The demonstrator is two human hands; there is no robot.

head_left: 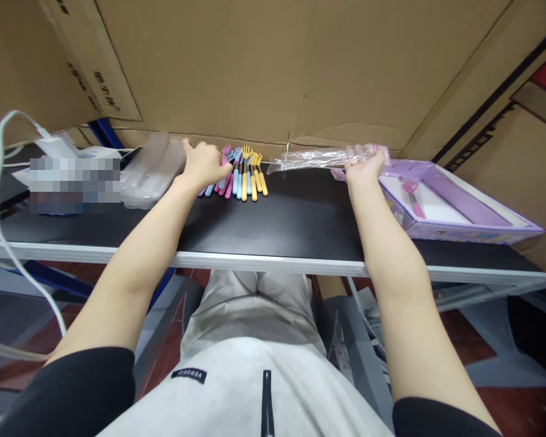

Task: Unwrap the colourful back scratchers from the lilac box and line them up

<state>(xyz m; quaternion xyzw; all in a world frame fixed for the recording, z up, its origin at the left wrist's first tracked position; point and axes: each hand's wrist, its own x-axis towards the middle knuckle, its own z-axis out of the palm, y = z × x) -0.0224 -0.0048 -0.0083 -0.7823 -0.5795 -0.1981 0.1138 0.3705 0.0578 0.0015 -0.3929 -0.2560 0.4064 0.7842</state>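
My left hand [203, 165] reaches to the far side of the black table [291, 218] and closes over the left end of a row of several small plastic forks [244, 173] with pink, blue and yellow handles. My right hand [364, 165] is stretched out at the back right, its fingers curled on a long clear plastic sleeve [309, 159] that lies along the cardboard wall. Something pink shows under the fingers. Just right of that hand sits an open purple box [459, 209] with a pink utensil [412, 197] inside.
A pile of clear plastic bags [152, 170] lies left of the forks. Further left are a white cable [2, 200] and a white charger block [54, 145]. Large cardboard sheets [273, 67] wall off the table's back. The metal table edge [273, 262] runs above my lap.
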